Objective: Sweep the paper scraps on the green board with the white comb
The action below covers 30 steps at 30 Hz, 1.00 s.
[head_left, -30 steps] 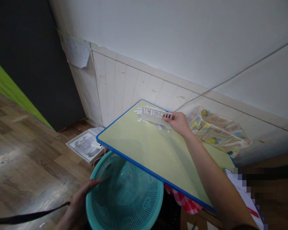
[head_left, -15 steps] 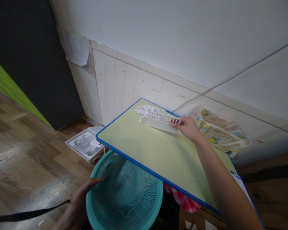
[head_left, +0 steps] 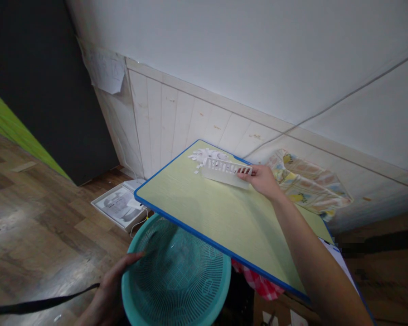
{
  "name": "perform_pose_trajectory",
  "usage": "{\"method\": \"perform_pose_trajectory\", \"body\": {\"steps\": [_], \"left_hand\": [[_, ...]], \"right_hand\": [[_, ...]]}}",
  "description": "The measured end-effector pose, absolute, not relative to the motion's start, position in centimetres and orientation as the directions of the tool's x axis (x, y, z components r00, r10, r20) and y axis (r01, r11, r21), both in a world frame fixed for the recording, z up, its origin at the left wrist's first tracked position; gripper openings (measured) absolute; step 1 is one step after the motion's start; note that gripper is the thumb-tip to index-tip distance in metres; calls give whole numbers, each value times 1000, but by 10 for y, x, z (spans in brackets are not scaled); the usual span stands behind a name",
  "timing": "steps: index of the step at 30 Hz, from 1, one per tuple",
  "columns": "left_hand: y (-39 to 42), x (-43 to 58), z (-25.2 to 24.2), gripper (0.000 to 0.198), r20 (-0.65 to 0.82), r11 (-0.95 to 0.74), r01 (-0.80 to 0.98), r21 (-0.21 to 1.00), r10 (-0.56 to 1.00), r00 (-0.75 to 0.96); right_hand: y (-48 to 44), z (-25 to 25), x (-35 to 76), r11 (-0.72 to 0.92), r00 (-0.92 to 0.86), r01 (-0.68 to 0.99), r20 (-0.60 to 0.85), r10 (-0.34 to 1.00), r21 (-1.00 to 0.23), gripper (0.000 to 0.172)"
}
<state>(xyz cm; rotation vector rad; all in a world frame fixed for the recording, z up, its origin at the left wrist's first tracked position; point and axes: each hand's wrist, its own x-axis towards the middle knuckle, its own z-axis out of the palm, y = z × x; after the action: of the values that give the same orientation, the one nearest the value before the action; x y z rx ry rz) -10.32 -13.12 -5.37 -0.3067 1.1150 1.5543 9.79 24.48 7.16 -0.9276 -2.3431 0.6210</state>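
My right hand (head_left: 262, 180) is closed on one end of a small white slotted plastic tray (head_left: 224, 171), which rests tilted on the far part of a yellow-green table top with a blue rim (head_left: 197, 235). A heap of small white paper scraps (head_left: 202, 156) lies just beyond the tray at the table's far corner. My left hand (head_left: 110, 290) grips the near left rim of a round teal mesh basket (head_left: 178, 276), held below the table's front edge. The basket looks empty.
A patterned cloth (head_left: 306, 183) lies at the table's far right by the white panelled wall. A flat white box (head_left: 119, 206) sits on the wooden floor left of the table. Red checked fabric (head_left: 256, 283) shows under the table edge. A black strap (head_left: 37, 305) crosses the lower left.
My right hand has shifted the white tray slightly right and back along the far part of the table, and the paper scraps now lie gathered behind it. The basket and left hand have stayed in place.
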Motion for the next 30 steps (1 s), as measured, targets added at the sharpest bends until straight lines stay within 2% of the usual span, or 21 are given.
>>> {"method": "perform_pose_trajectory", "body": {"steps": [6,11,17,19,22,24,27,30], "left_hand": [[-131,-103,-51,42,-704,113,-863,492,635,-319],[-132,-104,-49,41,-714,94,-890,445,637,-289],[-130,-102,-45,50,-712,94,-882,462,632,-306],[-130,-100,-42,40,-707,94,-873,479,631,-320],[-130,-100,-40,13,-695,85,-875,477,646,-316],[-130,-100,-41,6,-690,81,-879,471,654,-310],[-130,-102,-46,10,-701,77,-888,452,646,-302],[-130,-103,-50,32,-724,85,-895,439,623,-296]], "right_hand": [[248,70,115,608,-565,456,317,762,-649,35],[246,72,116,596,-623,432,253,740,-677,33],[250,62,110,574,-564,426,291,773,-699,33],[253,55,110,564,-568,411,282,773,-716,32],[256,47,116,539,-569,377,271,777,-753,33],[258,44,120,526,-544,360,285,789,-771,35],[256,42,120,534,-520,356,312,795,-767,36],[249,42,114,553,-560,350,304,771,-756,36]]}}
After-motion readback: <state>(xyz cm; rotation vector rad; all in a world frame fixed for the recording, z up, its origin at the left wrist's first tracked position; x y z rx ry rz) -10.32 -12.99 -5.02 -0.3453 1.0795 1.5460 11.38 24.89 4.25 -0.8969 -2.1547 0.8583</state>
